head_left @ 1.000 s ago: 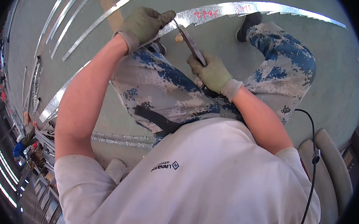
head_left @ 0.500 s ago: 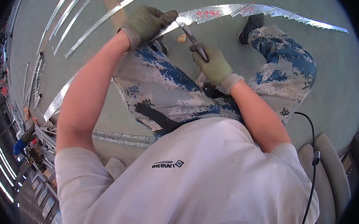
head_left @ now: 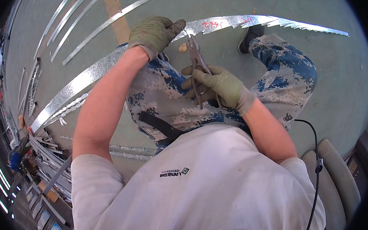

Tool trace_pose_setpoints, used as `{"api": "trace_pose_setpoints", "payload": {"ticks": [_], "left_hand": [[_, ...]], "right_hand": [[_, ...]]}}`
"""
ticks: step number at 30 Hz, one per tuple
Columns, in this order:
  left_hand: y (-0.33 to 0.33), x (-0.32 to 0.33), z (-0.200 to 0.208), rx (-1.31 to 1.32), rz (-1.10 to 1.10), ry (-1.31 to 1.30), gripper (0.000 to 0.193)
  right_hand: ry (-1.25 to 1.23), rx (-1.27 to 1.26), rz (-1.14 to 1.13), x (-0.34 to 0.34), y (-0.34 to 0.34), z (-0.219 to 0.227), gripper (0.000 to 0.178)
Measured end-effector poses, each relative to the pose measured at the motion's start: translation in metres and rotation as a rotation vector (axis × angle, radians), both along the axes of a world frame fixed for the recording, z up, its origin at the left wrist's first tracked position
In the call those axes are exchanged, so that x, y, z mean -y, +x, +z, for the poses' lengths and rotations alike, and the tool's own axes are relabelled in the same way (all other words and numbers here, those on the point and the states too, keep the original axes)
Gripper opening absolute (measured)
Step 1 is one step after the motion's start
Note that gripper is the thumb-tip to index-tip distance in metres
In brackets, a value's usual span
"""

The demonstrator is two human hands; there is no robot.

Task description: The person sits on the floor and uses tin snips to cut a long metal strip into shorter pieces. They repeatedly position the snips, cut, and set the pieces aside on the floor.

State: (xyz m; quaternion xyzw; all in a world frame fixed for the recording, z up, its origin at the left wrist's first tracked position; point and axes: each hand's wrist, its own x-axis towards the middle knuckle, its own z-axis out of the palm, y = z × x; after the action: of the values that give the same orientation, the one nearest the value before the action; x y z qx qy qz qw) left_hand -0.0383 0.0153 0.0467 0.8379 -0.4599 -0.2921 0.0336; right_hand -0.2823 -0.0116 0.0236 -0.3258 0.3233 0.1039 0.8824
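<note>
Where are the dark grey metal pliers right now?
In the head view, the dark grey metal pliers are above the middle, held in the person's green-gloved right hand, with their tip end near the shiny, red-marked silver metal strip.

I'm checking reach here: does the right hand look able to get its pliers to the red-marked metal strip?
Probably yes: the right hand holds the pliers pointing toward the red-marked metal strip, and nothing seems to block them. The left hand is close by, mostly to their left.

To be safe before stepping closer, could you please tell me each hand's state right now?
Left hand: closed beside the metal strip; exact grip cannot be told.
Right hand: holding the pliers.
</note>
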Motion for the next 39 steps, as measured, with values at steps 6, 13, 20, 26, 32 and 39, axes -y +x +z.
{"api": "trace_pose_setpoints", "payload": {"ticks": [6, 13, 20, 26, 32, 39], "left_hand": [[-0.002, -0.004, 0.004, 0.019, 0.0, 0.004, 0.068], [0.002, -0.007, -0.007, -0.003, 0.025, -0.068, 0.071], [-0.002, 0.0, 0.007, -0.154, 0.165, -0.055, 0.066], [-0.004, 0.005, 0.019, -0.253, 0.319, -0.055, 0.061], [-0.006, 0.008, 0.024, -0.299, 0.321, -0.012, 0.061], [-0.007, -0.001, 0.005, -0.077, 0.121, -0.004, 0.063]], "right_hand": [[0.198, 0.094, -0.077, -0.003, 0.007, -0.003, 0.046], [0.344, 0.163, -0.172, -0.007, 0.005, -0.013, 0.043], [0.44, 0.328, -0.248, -0.009, -0.001, -0.021, 0.042], [0.805, 0.527, -0.27, -0.014, -0.002, -0.029, 0.041], [0.717, 0.543, -0.274, -0.019, 0.002, -0.046, 0.041], [0.445, 0.316, -0.15, -0.008, -0.001, -0.037, 0.045]]}}
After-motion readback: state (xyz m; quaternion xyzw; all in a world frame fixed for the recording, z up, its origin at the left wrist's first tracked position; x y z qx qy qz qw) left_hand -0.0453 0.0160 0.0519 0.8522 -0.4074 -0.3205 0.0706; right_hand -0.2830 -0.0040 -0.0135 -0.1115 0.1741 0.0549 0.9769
